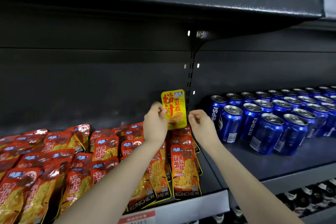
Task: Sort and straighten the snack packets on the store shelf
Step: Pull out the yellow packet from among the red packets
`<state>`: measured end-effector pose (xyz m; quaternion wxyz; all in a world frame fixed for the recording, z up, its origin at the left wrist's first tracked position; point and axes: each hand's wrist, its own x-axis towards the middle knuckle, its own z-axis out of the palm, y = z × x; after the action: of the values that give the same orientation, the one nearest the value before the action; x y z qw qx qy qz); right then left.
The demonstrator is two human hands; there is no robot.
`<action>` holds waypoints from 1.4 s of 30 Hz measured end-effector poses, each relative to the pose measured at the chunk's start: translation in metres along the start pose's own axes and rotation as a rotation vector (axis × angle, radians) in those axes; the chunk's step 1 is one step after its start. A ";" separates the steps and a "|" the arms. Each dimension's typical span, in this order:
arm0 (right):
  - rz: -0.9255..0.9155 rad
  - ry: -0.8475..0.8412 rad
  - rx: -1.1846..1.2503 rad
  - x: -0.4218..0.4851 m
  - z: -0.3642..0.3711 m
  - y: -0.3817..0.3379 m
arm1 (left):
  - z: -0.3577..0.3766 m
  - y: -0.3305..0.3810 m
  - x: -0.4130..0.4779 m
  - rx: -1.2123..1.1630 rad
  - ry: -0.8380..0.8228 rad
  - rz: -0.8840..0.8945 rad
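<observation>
Our left hand point(154, 125) pinched the yellow snack packet point(174, 109) upright over the back right corner of the shelf point(207, 169), above the red packets point(183, 165). Our right hand point(201, 123) hung just beside it, fingers curled on nothing.

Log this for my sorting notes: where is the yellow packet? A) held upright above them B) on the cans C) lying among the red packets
A: the left hand pinches the yellow packet upright above the red packets.
</observation>
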<state>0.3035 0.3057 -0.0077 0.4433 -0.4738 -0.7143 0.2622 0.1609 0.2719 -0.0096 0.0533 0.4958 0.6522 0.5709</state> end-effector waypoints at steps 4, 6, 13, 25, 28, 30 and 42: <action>0.153 -0.191 -0.165 -0.013 0.006 0.005 | -0.012 0.004 0.003 -0.080 0.113 -0.021; 0.188 -0.235 -0.273 -0.021 0.010 0.010 | -0.020 0.003 0.003 -0.109 0.150 -0.041; 0.332 -0.288 -0.263 -0.024 0.005 0.015 | -0.044 -0.003 0.000 -0.116 0.175 -0.059; 0.463 -0.375 0.032 -0.031 0.009 0.007 | -0.052 -0.010 -0.014 -0.088 0.144 -0.057; 0.463 -0.365 0.085 -0.033 0.008 0.006 | -0.052 -0.008 -0.017 -0.095 0.137 -0.063; 0.438 -0.343 0.114 -0.034 0.008 0.004 | -0.052 -0.008 -0.018 -0.096 0.135 -0.064; 0.312 -0.324 0.025 -0.021 -0.006 0.000 | -0.052 -0.012 -0.021 -0.069 0.135 -0.082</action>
<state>0.3119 0.2861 -0.0135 0.2828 -0.5247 -0.6909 0.4090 0.1318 0.2224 -0.0116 0.0495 0.4267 0.6542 0.6225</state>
